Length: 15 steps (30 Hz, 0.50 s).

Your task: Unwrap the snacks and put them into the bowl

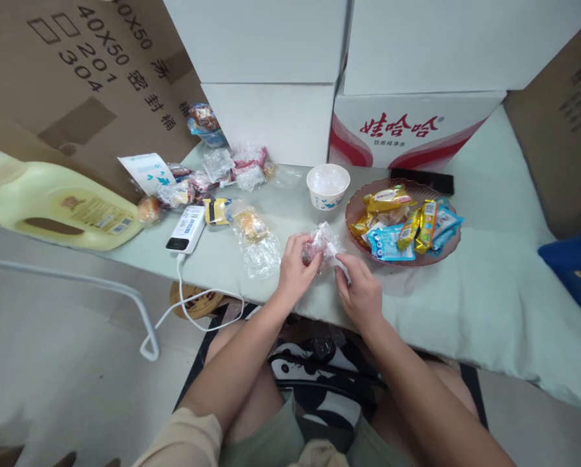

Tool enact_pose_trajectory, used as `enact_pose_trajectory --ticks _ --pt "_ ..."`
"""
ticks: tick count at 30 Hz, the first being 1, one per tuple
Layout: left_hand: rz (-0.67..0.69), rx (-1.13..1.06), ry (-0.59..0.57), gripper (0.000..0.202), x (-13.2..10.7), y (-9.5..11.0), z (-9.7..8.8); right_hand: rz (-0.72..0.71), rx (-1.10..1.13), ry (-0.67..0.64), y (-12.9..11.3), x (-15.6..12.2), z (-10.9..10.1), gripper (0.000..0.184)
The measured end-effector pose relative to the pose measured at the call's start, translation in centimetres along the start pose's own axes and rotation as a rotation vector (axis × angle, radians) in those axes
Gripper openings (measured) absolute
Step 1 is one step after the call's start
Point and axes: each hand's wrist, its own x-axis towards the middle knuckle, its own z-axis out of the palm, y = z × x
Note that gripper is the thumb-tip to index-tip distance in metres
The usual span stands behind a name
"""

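Observation:
My left hand (296, 264) has its fingers closed on a small crinkled clear plastic packet (323, 239) with something pinkish inside. With finger and thumb, my right hand (361, 290) pinches a white piece at the packet's right edge. Just beyond sits a white paper cup (328, 196) holding what looks like clear plastic. To the right, a pinkish glass bowl (353, 224) carries several yellow and blue snack packets (392, 241). Left of my hands lie a clear plastic wrapper (261, 254) and a yellow packet (217, 211).
A white power bank (187, 228) with a white cable lies on the cloth-covered table. Several wrapped snacks (193, 188) are heaped behind it. A pale yellow jug (67, 201) lies at left. White boxes (417, 130) stand along the back, beside a dark flat object (426, 180).

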Motion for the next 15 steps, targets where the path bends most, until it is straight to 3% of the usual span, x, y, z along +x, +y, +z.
enact_pose_trajectory --ticks 10,15 --pt "0.050 0.070 0.018 0.026 0.10 -0.26 0.12 0.062 0.096 -0.096 0.72 0.14 -0.01 0.029" --pt "-0.099 -0.043 0.018 0.026 0.11 -0.47 0.30 0.094 0.085 -0.163 0.77 0.13 -0.56 0.030"
